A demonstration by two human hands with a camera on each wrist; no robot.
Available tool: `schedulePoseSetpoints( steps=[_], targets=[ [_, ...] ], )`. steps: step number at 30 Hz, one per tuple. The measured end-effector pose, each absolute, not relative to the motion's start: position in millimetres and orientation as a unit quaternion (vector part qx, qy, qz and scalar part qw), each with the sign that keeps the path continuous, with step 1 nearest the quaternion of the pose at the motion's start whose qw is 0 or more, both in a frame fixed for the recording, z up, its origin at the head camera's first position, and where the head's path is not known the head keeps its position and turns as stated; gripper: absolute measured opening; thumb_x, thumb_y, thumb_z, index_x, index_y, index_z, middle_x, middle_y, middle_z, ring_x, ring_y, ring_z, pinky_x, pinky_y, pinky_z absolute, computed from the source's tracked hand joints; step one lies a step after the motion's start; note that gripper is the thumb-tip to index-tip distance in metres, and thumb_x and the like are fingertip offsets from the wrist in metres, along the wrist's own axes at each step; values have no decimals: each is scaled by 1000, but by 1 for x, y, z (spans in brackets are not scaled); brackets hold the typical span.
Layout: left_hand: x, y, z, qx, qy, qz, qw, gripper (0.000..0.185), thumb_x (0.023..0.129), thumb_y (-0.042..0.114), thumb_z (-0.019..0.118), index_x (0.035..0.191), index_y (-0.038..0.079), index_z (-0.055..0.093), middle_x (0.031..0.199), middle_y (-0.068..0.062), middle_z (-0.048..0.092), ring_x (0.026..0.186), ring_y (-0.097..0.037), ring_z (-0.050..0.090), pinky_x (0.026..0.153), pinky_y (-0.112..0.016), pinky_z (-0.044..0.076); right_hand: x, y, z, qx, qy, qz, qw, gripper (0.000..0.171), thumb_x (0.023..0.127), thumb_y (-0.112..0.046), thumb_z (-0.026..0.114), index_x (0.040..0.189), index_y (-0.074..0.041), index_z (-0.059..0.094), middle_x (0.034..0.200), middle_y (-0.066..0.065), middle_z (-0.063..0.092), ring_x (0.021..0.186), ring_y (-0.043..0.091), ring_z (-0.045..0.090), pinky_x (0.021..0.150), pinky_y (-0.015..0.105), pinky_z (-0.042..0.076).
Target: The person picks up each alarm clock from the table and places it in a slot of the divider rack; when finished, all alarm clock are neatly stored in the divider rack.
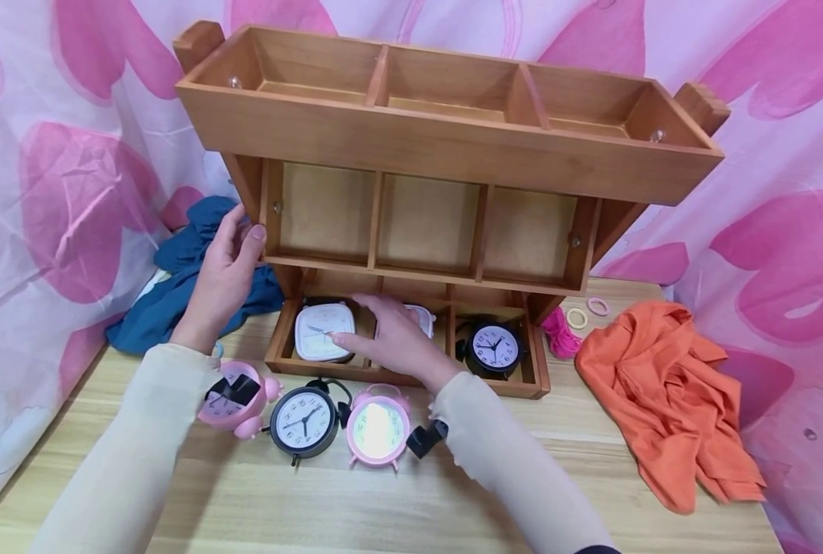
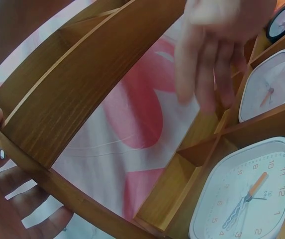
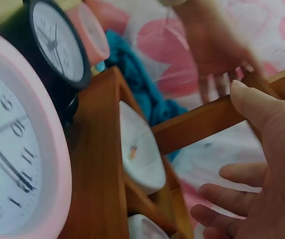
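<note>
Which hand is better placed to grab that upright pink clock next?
Probably the right hand: it holds nothing and is nearer the pink clock, while the left hand grips the side of the wooden shelf.

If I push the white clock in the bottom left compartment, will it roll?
Probably not: the white clock looks squarish. The wooden wall beside it would likely stop it. It might feel slippery, since it looks smooth.
</note>
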State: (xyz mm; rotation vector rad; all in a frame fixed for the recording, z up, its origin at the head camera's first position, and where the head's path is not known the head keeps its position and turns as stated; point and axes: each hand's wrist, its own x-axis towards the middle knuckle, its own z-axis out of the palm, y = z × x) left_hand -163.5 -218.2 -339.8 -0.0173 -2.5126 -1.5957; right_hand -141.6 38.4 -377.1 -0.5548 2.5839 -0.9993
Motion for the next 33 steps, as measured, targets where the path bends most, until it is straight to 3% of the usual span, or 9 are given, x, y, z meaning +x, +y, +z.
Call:
schedulePoseSetpoints(
  steps=[5, 11, 19, 24, 33],
  targets=[
    [-164, -218, -339, -7, -841, -535, 84, 57, 104, 48, 39, 156, 34, 22, 158, -6, 35, 142, -30, 37, 109, -57, 40, -120, 55, -368, -160, 889, -409, 129, 79, 82, -60, 71, 149, -32, 40, 148, -5, 46, 136, 24, 45, 108, 55, 42],
    [-165, -217, -339, -7, -842, -533, 82, 58, 103, 50, 39, 156, 34, 21, 159, -6, 33, 143, -30, 37, 109, -57, 40, -89, 80, -369, -144, 863, -470, 120, 75, 80, -54, 77, 145, -39, 42, 141, -10, 50, 130, 19, 50, 107, 51, 45],
    [-165, -217, -338, -7, -840, -536, 86, 56, 104, 48, 39, 156, 35, 23, 156, -7, 37, 141, -30, 40, 110, -57, 40, -57, 106, -389, -174, 846, -493, 108, 75, 80, -35, 82, 145, -21, 46, 130, -4, 59, 120, 18, 56, 102, 49, 48],
    [-165, -218, -338, -4, -842, -534, 78, 58, 103, 49, 39, 157, 33, 21, 158, -8, 35, 142, -30, 38, 110, -56, 39, -44, 115, -407, -174, 860, -468, 107, 80, 77, -39, 83, 145, -19, 46, 137, -4, 55, 125, 17, 53, 105, 48, 47],
    [-164, -220, -340, 6, -845, -530, 71, 61, 103, 51, 39, 157, 34, 19, 162, -4, 28, 147, -30, 31, 111, -57, 37, -27, 110, -436, -222, 897, -363, 120, 93, 74, -48, 83, 150, -17, 39, 152, 0, 42, 141, 22, 37, 117, 51, 30]
  ],
)
